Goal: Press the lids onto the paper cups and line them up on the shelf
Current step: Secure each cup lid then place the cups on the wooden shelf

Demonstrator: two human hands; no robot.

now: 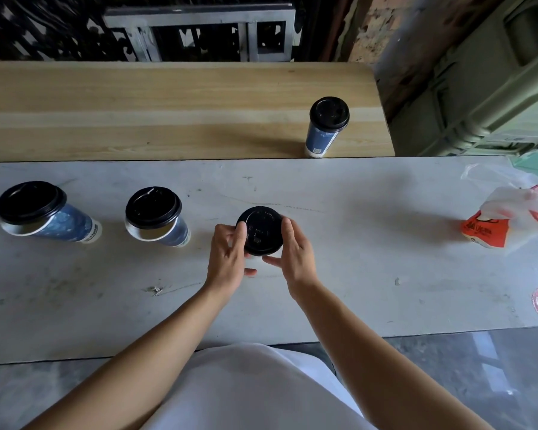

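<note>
space under lid [263,231] hidden, plastic bag [517,209] cropped at right edge

1. Centre: a round black lid [260,231] lies level, embossed top up, above the grey table [370,228]. The left hand [227,252] and right hand [295,252] grip its rim from either side; what it sits on is hidden.
2. Left: 2 paper cups, the far-left cup [48,212] and the middle-left cup [156,217], stand upright and apart on the table. Each is blue-printed, with a white band under a black lid.
3. Back right: 1 lidded cup [323,128], in the same blue pattern, stands upright near the front right corner of the wooden shelf [168,113].
</note>
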